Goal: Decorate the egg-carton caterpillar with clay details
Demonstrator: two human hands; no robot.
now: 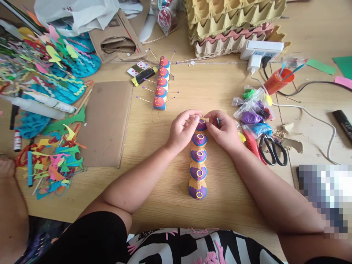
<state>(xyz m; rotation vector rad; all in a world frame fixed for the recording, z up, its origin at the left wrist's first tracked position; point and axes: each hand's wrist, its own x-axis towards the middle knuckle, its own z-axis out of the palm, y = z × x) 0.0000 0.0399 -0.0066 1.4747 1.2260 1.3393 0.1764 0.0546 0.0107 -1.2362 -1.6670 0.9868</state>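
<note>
A painted egg-carton strip (199, 157) lies lengthwise in front of me, its row of purple and blue bumps parted by orange gaps. Each bump bears a yellow ring, apparently of clay. My left hand (184, 130) is closed at the far end bump, thumb and fingers against its left side. From the right, my right hand (223, 130) curls its fingers around the same bump, close to its yellow ring (202, 121). A small blue item shows partly behind the right fingers. Beyond my hands stands a finished-looking red and blue caterpillar (162, 84) with purple-tipped sticks on its sides.
On the right lie bags of coloured clay (254, 113), black-handled scissors (272, 149), an orange cup (280, 80) and a power strip (262, 47) with cables. Egg trays (233, 22) are stacked behind. Leftward are cardboard (107, 124), paper scraps (59, 165) and another person's arm (12, 212).
</note>
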